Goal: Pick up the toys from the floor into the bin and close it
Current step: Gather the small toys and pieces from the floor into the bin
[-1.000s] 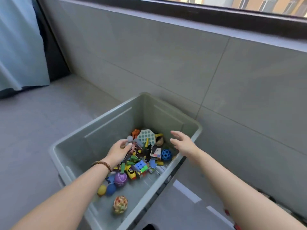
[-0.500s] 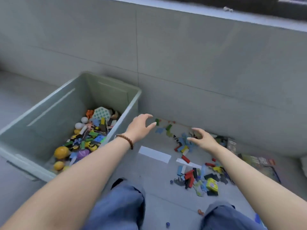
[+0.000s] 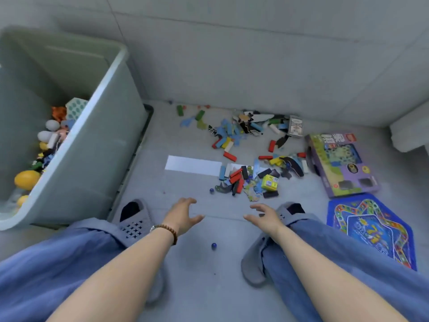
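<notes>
As left hand [image 3: 183,216], right hand [image 3: 267,217] hover, toys [image 3: 243,180] just beyond

A: A grey tiled wall [image 3: 255,66] is seen across the top, crossed by thin grout lines [image 3: 232,21].

B: Below it, a plain grey floor [image 3: 202,287] is met at the wall's foot.

A: A bright white strip of light [image 3: 192,165] is cast on the floor, near the middle.

B: At the right edge a pale block [image 3: 409,130] is glimpsed against the wall. What it is cannot be told.

Bin [image 3: 99,147] L side off-frame; toys [image 3: 50,135] inside partly behind its wall.
</notes>
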Demonstrator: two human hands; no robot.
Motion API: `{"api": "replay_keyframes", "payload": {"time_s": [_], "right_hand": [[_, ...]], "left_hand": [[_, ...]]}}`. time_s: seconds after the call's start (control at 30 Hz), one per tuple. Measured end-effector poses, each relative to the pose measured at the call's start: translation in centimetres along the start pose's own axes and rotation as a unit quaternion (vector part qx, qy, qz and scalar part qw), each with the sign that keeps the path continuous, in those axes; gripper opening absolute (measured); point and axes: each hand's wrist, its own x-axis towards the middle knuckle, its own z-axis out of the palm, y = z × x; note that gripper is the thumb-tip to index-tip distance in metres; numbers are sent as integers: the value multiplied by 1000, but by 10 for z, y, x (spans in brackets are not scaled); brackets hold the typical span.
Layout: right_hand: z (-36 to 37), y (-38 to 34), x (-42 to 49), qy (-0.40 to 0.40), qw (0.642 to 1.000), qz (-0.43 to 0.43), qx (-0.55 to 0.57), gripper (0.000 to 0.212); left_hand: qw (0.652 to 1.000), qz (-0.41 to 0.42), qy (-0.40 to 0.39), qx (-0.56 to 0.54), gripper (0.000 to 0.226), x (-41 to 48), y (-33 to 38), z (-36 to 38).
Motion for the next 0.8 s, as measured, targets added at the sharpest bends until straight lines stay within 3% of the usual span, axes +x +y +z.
{"api": "replay_keyframes", "payload": {"time_s": [0.27,0.5,0.8], "right_hand": [[13,39,24,40,990,-51,-124,26],[20,53,43,48,967,-87,-234,25],[19,59,52,68,958,-113,-256,18]], "left_hand": [[996,36,-80,9,49,9,-6,55],[990,74,-108,55,40,13,-7,80],[994,85,-63,34,22,31,-3,101]]}}
